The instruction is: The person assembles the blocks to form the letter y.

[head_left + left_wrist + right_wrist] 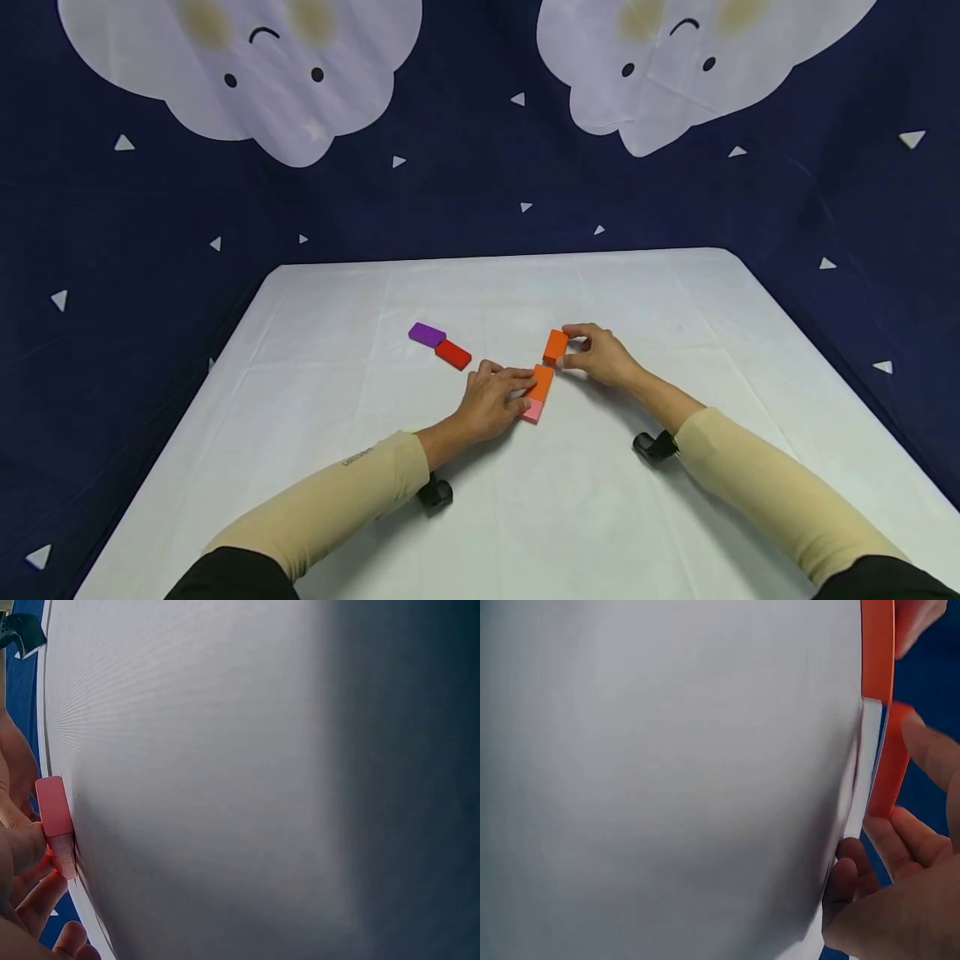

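Observation:
Near the middle of the table, my left hand (491, 402) rests its extended fingers on an orange block (539, 383), its thumb against a pink block (532, 411). These two lie end to end in a slightly slanted line; the left wrist view shows the pink block (54, 808) close by the thumb. Just beyond them, my right hand (602, 357) pinches a second orange block (555, 345) between thumb and fingers. In the right wrist view this held block (891, 761) is close to the other orange block (877, 652); whether it touches the table is unclear.
Left of the hands, a purple block (427, 335) and a red block (453, 355) lie corner to corner. A white cloth covers the table (525, 517). Behind hangs a dark blue curtain (465, 208) with clouds and small triangles.

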Demonstrator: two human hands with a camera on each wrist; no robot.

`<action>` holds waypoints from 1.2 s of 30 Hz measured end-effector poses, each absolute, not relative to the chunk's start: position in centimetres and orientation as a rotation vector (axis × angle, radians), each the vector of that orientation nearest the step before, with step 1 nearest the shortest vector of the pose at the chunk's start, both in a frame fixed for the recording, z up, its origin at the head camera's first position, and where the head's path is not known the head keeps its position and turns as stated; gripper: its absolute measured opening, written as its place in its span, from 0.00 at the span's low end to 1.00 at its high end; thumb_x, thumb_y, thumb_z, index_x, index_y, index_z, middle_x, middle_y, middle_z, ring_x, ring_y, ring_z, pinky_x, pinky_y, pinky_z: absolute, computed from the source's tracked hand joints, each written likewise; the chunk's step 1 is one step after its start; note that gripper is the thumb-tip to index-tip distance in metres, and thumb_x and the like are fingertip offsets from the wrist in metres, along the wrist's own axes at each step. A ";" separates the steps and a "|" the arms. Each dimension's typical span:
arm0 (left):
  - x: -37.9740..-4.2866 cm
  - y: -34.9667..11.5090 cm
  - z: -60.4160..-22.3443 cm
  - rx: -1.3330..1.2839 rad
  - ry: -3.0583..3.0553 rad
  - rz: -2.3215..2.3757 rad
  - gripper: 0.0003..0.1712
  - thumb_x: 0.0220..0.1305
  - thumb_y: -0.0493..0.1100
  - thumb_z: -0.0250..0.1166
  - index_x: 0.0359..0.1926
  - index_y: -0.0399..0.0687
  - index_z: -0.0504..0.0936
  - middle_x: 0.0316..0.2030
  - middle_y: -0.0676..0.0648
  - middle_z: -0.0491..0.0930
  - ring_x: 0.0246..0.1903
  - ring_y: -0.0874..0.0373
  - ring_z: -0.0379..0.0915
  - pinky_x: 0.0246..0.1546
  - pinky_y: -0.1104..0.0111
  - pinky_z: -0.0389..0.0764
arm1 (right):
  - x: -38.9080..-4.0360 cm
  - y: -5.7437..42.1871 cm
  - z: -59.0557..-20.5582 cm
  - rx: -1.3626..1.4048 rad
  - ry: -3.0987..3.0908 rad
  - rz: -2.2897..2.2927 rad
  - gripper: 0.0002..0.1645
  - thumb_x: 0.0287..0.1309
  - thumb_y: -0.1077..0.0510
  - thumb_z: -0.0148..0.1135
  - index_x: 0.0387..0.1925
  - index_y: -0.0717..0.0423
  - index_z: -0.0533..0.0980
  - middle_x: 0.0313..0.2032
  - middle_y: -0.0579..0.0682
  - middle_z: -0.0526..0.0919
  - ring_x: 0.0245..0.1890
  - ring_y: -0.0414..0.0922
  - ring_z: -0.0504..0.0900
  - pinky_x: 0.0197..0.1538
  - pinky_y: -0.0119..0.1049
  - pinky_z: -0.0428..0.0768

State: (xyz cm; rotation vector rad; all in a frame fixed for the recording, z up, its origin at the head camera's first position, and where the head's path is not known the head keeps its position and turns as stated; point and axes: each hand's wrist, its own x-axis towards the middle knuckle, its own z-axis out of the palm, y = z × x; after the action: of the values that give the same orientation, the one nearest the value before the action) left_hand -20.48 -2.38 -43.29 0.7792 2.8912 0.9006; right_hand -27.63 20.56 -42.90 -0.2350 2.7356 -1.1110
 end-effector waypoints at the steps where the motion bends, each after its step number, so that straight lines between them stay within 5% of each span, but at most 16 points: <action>1: -20.5 -2.4 -43.3 0.780 2.887 0.904 0.21 0.63 0.45 0.61 0.58 0.51 0.78 0.61 0.53 0.74 0.53 0.51 0.61 0.48 0.59 0.59 | -27.6 20.5 -42.9 -0.244 2.741 -1.110 0.40 0.49 0.48 0.69 0.64 0.50 0.67 0.57 0.59 0.72 0.50 0.52 0.69 0.42 0.36 0.69; 15: -20.7 -2.3 -43.1 0.791 2.904 0.865 0.22 0.63 0.45 0.61 0.58 0.51 0.77 0.61 0.54 0.74 0.52 0.52 0.62 0.46 0.61 0.60 | -27.3 20.0 -43.2 -0.246 2.787 -1.089 0.37 0.49 0.47 0.69 0.61 0.51 0.70 0.58 0.59 0.72 0.55 0.54 0.66 0.53 0.48 0.68; 36: -20.4 -2.4 -43.0 0.804 2.917 0.841 0.22 0.63 0.45 0.61 0.58 0.52 0.77 0.61 0.55 0.74 0.53 0.52 0.62 0.47 0.60 0.60 | -26.9 20.0 -43.4 -0.349 2.855 -0.991 0.32 0.53 0.51 0.66 0.60 0.51 0.72 0.62 0.57 0.72 0.50 0.53 0.63 0.49 0.43 0.64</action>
State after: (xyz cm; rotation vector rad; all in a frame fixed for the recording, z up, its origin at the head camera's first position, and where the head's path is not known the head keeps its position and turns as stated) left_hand -20.38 -2.40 -43.04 0.8042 2.9173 0.8409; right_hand -26.90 19.96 -43.38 -0.3490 2.8551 -0.9910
